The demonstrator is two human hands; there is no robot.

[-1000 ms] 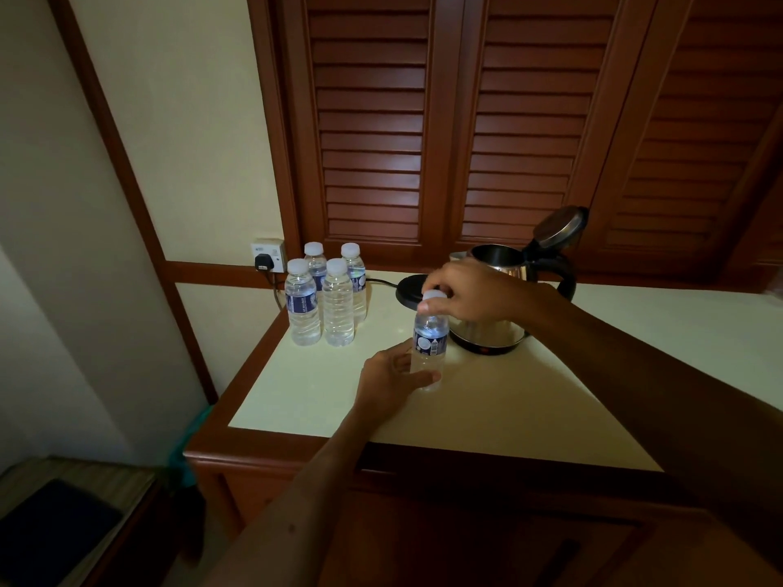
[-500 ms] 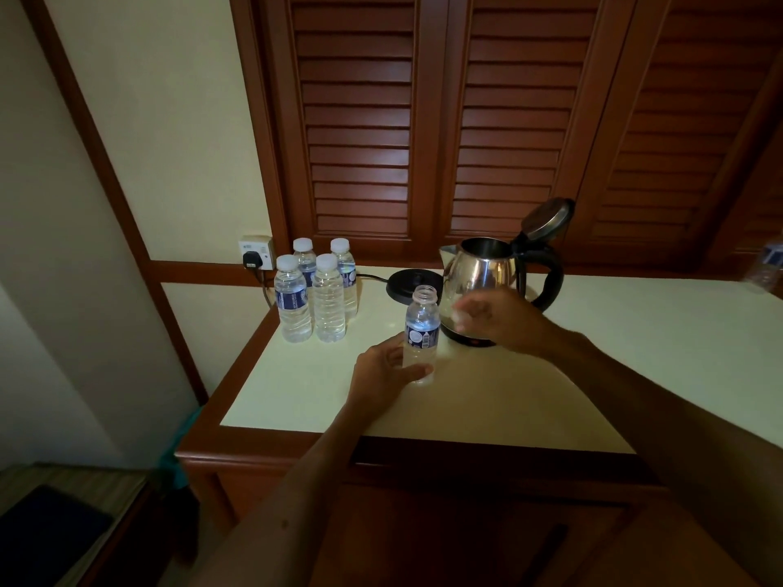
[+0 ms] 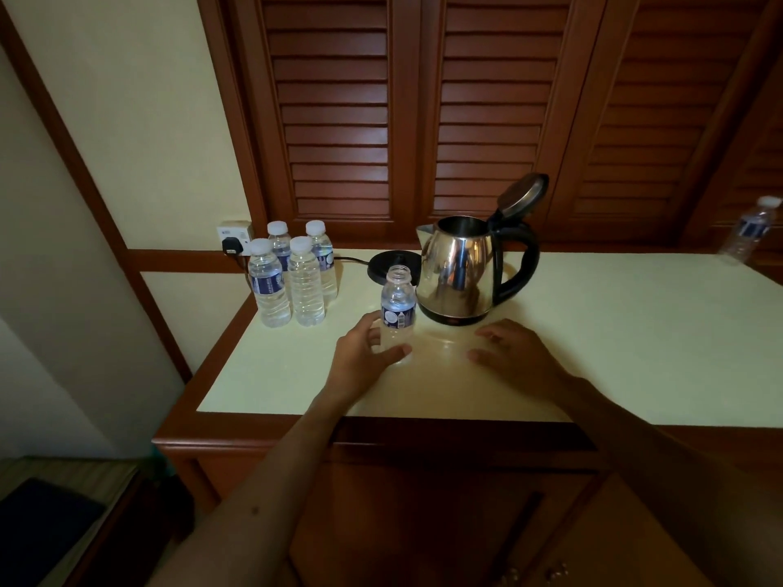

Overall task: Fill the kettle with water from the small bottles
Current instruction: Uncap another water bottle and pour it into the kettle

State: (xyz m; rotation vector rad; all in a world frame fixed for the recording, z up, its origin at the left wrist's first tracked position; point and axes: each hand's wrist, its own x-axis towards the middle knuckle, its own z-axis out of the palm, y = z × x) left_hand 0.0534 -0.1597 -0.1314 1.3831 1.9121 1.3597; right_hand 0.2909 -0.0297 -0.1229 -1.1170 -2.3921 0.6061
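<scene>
A small clear water bottle (image 3: 397,307) with a blue label stands uncapped on the cream countertop (image 3: 614,341). My left hand (image 3: 360,358) is wrapped around its lower part. Just right of it stands the steel kettle (image 3: 459,273), lid tipped open, black handle to the right. It sits off its black base (image 3: 387,264), which lies behind the bottle. My right hand (image 3: 512,351) rests palm down on the counter in front of the kettle, fingers loosely curved. The bottle's cap is not visible; it may be under that hand.
Several capped small bottles (image 3: 292,277) stand grouped at the counter's back left, near a wall socket (image 3: 234,241) with a plug and cord. Another bottle (image 3: 748,230) stands far right. Louvred wooden doors rise behind the counter. Its wooden front edge is near me.
My right hand took the cap off the bottle, then moved right and down onto the counter in front of the kettle. My left hand has kept hold of the bottle.
</scene>
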